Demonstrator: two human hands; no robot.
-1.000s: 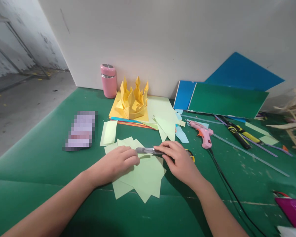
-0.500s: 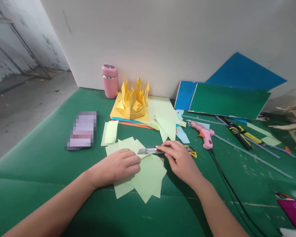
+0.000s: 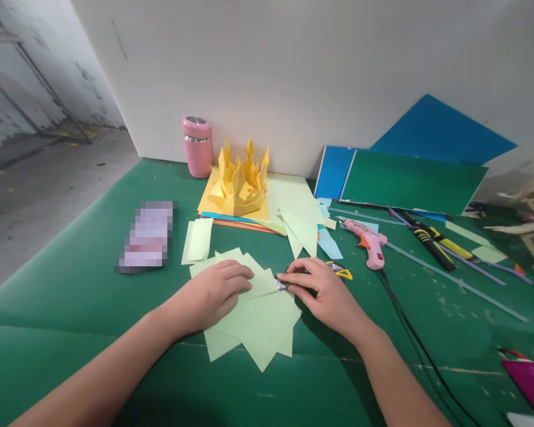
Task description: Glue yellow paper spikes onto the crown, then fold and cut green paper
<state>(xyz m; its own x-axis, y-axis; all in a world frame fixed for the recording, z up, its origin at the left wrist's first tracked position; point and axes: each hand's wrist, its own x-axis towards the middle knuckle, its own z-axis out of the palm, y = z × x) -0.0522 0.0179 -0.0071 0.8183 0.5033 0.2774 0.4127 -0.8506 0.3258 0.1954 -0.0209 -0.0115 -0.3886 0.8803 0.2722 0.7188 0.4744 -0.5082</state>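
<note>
Several light green paper squares [image 3: 267, 323] lie fanned out in an overlapping pile on the table. My left hand [image 3: 222, 290] presses down on the upper sheet, its fingers curled together over a folded piece [image 3: 260, 284]. In my right hand [image 3: 318, 287] is a utility knife with a yellow-edged handle [image 3: 339, 270], whose rear end shows behind the hand. Thumb and fingers pinch it near the blade [image 3: 282, 285]. Only a short bit of blade shows, at the right edge of the folded paper; the rest is hidden.
A yellow folded-paper crown shape [image 3: 240, 190] stands on coloured sheets behind the hands. To the right lie a pink glue gun [image 3: 368, 240] with a black cord, glue sticks and pliers [image 3: 434, 244]. A pink flask [image 3: 198, 147] and a blurred-out object [image 3: 148, 237] are at left.
The knife blade, lying bare across the paper before, is now mostly hidden at the folded sheet. My right hand has shifted slightly down and left; my left hand has moved slightly upward.
</note>
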